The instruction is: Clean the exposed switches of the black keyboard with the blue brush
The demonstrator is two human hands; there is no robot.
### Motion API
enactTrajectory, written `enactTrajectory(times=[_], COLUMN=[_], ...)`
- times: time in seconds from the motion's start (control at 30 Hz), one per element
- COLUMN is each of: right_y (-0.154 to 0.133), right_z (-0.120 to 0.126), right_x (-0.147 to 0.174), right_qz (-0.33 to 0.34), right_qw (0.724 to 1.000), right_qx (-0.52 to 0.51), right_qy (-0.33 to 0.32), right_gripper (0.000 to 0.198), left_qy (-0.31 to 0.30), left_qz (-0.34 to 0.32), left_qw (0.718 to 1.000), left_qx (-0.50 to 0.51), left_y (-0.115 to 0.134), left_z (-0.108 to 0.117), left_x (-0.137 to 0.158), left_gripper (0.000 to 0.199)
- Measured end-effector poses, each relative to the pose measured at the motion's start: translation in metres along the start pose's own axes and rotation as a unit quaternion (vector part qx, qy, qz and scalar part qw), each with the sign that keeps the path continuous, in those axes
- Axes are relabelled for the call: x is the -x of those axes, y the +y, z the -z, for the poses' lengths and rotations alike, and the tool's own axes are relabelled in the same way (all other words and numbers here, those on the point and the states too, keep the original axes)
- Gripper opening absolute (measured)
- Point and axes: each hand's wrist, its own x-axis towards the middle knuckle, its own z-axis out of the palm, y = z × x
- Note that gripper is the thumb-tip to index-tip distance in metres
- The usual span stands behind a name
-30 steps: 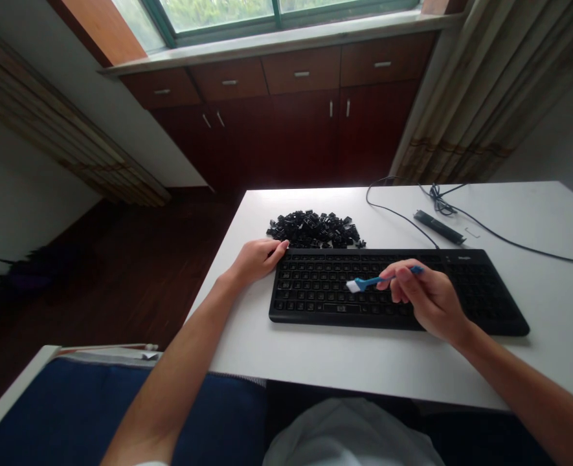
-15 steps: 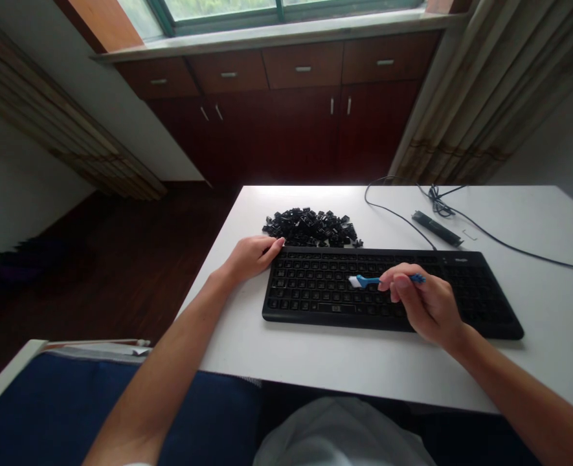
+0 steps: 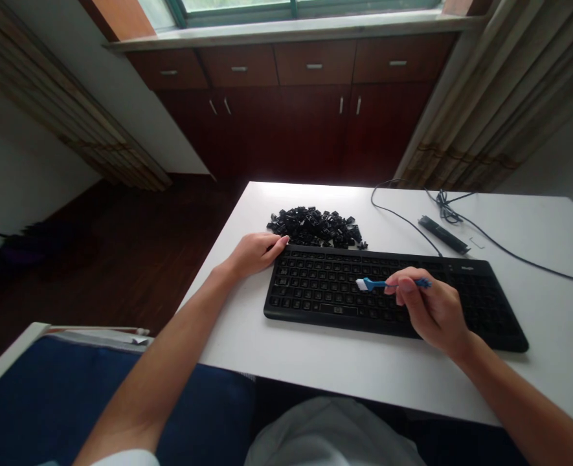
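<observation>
White desk point(image 3: 315, 362): right hand point(image 3: 429, 310) pinching blue brush point(image 3: 388, 283), bristles pointing left along keyboard point(image 3: 325, 291)

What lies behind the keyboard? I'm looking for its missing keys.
Behind the keyboard sits a pile of loose black keycaps on the white table. Anything under the pile is hidden.

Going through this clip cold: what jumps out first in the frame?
The black keyboard lying across the white table, with the right hand holding a small blue brush whose white bristles sit over the middle rows. Next, the heap of loose black keycaps just behind the keyboard's left end, where the left hand rests at the corner.
</observation>
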Motion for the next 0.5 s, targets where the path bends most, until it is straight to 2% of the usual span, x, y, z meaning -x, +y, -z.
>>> enactTrajectory(times=[0.17, 0.27, 0.37, 0.5], right_y=[-0.0023, -0.0035, -0.0033, -0.0015], right_z=[-0.0012, -0.0014, -0.0006, -0.002], right_x=[-0.0015, 0.0003, 0.0007, 0.0007], right_qz=[0.053, 0.053, 0.071, 0.096], right_qw=[0.995, 0.997, 0.997, 0.993], right_qx=[0.017, -0.026, -0.018, 0.03], right_qy=[-0.087, -0.057, -0.024, -0.062], right_gripper=[0.018, 0.017, 0.02, 0.022], left_qy=[-0.005, -0.008, -0.009, -0.001], left_qz=[0.004, 0.003, 0.0, -0.002], left_qw=[1.0, 1.0, 1.0, 1.0], left_qx=[0.003, 0.003, 0.003, 0.004], left_y=[0.0021, 0.0022, 0.0017, 0.0013], left_z=[0.0028, 0.0042, 0.0048, 0.0045], left_x=[0.0011, 0.0017, 0.0023, 0.0034], left_gripper=[0.047, 0.047, 0.046, 0.047])
